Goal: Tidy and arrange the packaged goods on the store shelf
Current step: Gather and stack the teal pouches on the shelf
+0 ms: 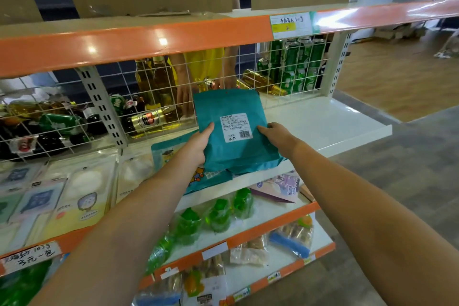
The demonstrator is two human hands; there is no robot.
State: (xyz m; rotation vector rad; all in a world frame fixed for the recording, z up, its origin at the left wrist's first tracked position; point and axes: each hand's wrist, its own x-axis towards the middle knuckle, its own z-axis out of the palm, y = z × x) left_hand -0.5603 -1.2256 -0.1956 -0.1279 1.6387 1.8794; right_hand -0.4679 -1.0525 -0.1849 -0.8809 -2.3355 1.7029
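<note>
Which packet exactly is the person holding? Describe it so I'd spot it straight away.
Find the white shelf under the long orange rail. Above its front edge, the left hand and right hand grip a flat teal packet by its sides. Unlike the pale packets beside it, it shows a white barcode label.

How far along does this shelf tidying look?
Partway, it seems. Pale flat packets at the shelf's left already lie in neat rows. Left hand and right hand hold a teal flat packet with a white barcode label above the white metal shelf. Another teal packet beneath lies askew, and the shelf's right end is bare.
</note>
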